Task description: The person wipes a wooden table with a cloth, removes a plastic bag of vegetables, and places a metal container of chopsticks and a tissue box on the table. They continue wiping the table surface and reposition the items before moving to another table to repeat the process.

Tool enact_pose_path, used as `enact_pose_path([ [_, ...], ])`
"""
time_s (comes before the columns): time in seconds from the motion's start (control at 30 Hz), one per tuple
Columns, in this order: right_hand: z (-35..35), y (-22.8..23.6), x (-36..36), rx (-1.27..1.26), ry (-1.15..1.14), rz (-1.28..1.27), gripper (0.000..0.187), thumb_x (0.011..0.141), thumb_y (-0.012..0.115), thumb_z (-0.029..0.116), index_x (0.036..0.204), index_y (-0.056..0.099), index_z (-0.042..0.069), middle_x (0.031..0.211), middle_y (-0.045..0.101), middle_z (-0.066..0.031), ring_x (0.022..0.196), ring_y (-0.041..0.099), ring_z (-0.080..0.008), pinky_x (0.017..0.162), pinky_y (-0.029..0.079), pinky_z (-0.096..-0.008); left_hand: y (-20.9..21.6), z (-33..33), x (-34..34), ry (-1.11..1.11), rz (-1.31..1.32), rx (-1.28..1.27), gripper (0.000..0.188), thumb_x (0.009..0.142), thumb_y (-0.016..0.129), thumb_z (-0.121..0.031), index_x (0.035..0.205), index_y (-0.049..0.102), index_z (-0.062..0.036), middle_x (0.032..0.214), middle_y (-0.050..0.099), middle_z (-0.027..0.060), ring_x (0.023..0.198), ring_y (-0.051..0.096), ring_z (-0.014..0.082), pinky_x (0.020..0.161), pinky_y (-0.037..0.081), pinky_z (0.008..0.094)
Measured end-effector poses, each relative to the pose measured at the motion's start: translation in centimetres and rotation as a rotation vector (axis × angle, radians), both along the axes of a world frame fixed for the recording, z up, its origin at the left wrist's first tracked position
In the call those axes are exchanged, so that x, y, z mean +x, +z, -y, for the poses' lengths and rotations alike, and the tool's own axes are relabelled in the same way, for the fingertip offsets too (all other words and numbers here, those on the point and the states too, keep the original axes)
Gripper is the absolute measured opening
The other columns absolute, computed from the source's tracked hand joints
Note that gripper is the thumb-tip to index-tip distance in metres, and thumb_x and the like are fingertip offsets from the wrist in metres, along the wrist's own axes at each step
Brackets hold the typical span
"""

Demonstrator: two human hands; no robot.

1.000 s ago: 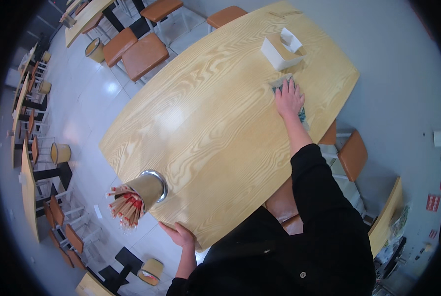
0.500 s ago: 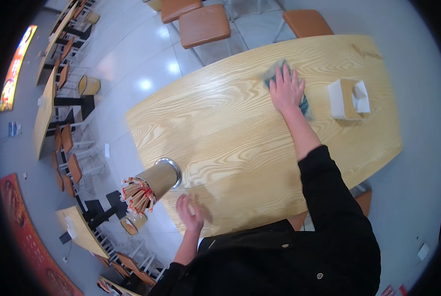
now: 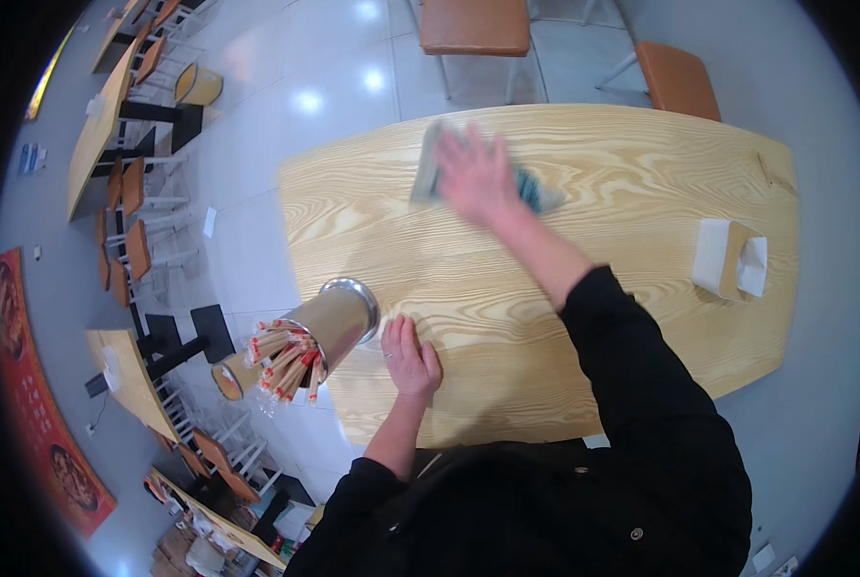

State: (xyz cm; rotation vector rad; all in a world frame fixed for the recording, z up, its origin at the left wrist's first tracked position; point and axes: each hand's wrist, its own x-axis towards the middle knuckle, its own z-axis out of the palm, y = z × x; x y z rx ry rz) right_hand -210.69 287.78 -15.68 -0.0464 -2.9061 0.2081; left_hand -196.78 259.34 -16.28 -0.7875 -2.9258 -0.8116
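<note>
My right hand lies flat with its fingers spread on a grey and teal cloth, pressing it to the wooden tabletop towards the far side. Hand and cloth are slightly blurred. My left hand rests on the table near its left end, fingers stretched out and nothing in them. Just beyond it, to the left, stands a metal canister filled with wrapped chopsticks with red ends.
A white and tan napkin box stands near the right end, a white napkin showing. Brown-seated chairs are beyond the far edge. Other tables, chairs and a yellowish bin stand to the left on the tiled floor.
My right hand has swept the cloth leftward over the table, away from the napkin box. My left hand has come down to rest closer to the canister. The view has shifted.
</note>
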Motion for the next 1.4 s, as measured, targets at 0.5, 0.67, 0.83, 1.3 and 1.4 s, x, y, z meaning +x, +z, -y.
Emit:
enact_pose_path([
  [0.5,9.8,-1.0,-0.8,0.096,0.203,0.108,0.051,0.090,0.048,0.036,0.139,0.047,0.018,0.150,0.036,-0.0029,0.138,0.031,-0.0304,0.110,0.021,-0.0578,-1.2,1.0,0.2,-0.013,0.036,0.159,0.041,0.075,0.062,-0.009,0.114,0.051,0.0010,0.118,0.050,0.0199,0.116,0.045,0.0409,0.104,0.033,0.0539],
  [0.67,11.5,1.2,-2.7,0.080,0.112,0.164,0.053,0.092,0.046,0.038,0.140,0.044,0.015,0.152,0.033,-0.0020,0.140,0.027,-0.0297,0.110,0.020,-0.0570,-1.2,0.9,0.1,0.015,0.020,0.145,0.043,0.075,0.061,-0.009,0.116,0.050,-0.0001,0.120,0.049,0.0191,0.118,0.045,0.0398,0.105,0.033,0.0528],
  [0.83,12.6,0.4,12.3,-0.079,0.466,0.123,0.054,0.084,0.056,0.039,0.132,0.053,0.015,0.148,0.039,-0.0041,0.135,0.035,-0.0318,0.103,0.029,-0.0608,-1.5,1.1,0.0,-0.014,0.017,0.193,0.044,0.075,0.061,-0.010,0.117,0.051,0.0000,0.121,0.049,0.0197,0.119,0.044,0.0403,0.105,0.033,0.0525],
  [1.3,-11.0,-0.5,1.6,0.160,-0.619,0.075,0.048,0.093,0.043,0.037,0.134,0.045,0.013,0.139,0.045,-0.0090,0.126,0.043,-0.0310,0.098,0.034,-0.0556,-1.2,0.8,-0.1,-0.025,0.021,-0.005,0.058,0.078,0.062,-0.020,0.131,0.046,-0.0017,0.135,0.045,0.0181,0.127,0.038,0.0392,0.107,0.030,0.0510],
  [1.4,-13.5,0.1,1.8,0.203,-0.940,0.090,0.051,0.095,0.039,0.041,0.136,0.042,0.011,0.143,0.041,-0.0103,0.131,0.039,-0.0329,0.101,0.030,-0.0575,-1.3,0.2,0.1,-0.003,0.019,-0.109,0.061,0.080,0.062,-0.026,0.134,0.044,-0.0027,0.138,0.043,0.0172,0.130,0.035,0.0390,0.108,0.027,0.0519],
])
